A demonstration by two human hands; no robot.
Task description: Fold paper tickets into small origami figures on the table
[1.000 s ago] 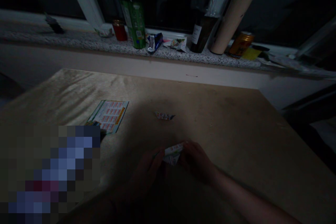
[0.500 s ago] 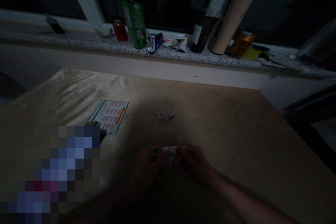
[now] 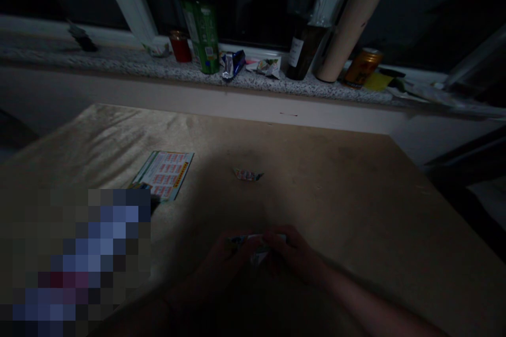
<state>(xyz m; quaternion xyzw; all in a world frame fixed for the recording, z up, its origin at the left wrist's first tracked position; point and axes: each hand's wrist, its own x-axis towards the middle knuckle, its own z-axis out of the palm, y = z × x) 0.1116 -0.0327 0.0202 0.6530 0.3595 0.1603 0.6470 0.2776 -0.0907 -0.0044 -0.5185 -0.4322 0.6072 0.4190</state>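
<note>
My left hand [image 3: 227, 255] and right hand [image 3: 296, 250] both grip one folded printed paper [image 3: 256, 236], thumbs on top, pinched between them, just above or on the table [image 3: 336, 184]; can't tell if it touches. Fingers hide much of the paper; a pale corner pokes out below the thumbs. Both hands sit in heavy shadow, so finger detail is poor.

Straight ahead of my hands, near: small folded strip [image 3: 248, 175], printed, ends turned up, lying loose on the table. Ahead and left of my left hand: printed card [image 3: 169, 171] with rows of red print, flat; its near end meets a pixelated patch [image 3: 95, 258], contents unreadable, filling the area left of my left hand.

Well ahead, past the table's far edge, a speckled stone sill [image 3: 130, 63] carries, left to right: red jar [image 3: 181, 47], tall green cup [image 3: 205, 37], blue-silver wrapper [image 3: 233, 63], crumpled packet [image 3: 269, 67], dark drink cup [image 3: 304, 52] with white label and straw, tilted-looking beige tumbler [image 3: 351, 26], gold can [image 3: 363, 67], something yellow [image 3: 377, 80] beside it.
</note>
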